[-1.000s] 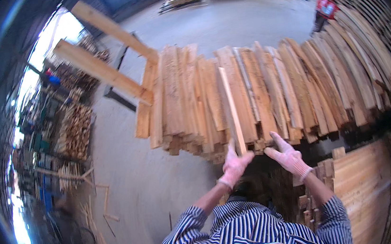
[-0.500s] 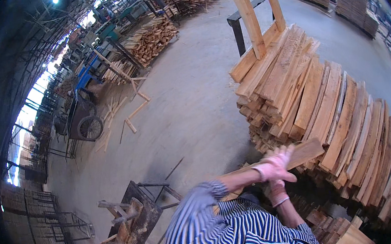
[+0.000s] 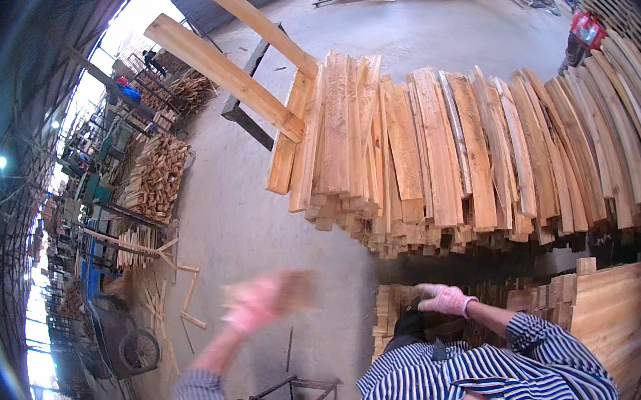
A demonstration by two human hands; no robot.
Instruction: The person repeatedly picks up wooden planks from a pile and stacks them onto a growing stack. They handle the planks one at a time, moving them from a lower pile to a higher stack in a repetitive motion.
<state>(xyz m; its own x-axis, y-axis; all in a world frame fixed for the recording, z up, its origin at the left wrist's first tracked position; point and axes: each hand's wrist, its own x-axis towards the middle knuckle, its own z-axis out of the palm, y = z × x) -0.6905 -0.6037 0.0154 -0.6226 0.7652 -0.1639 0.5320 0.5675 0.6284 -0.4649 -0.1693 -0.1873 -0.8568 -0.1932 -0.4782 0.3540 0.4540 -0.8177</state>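
Note:
My left hand point(image 3: 257, 304), in a pink-and-white work glove, is raised over the floor at the left, closed around a short wooden board point(image 3: 297, 290). Motion smears both, so the board's full length is hard to make out. My right hand point(image 3: 447, 300), gloved alike, hovers low in front of my body with its fingers stretched to the left and nothing in them. Beyond it stands a long stack of rough wooden boards point(image 3: 440, 148), laid side by side with their ends facing me. Two upright planks point(image 3: 225, 73) rise at the stack's left end.
Lower wood stacks point(image 3: 612, 302) lie close by on my right. A dark metal frame point(image 3: 298, 394) stands on the floor at lower left. Farther left are a wheeled cart point(image 3: 128, 341) and a wood pile point(image 3: 154, 178). A person in red point(image 3: 586, 31) is at the far right.
My hands have moved apart: the left swings left with a board, away from the stack, while the right stays near my body. My view has turned right.

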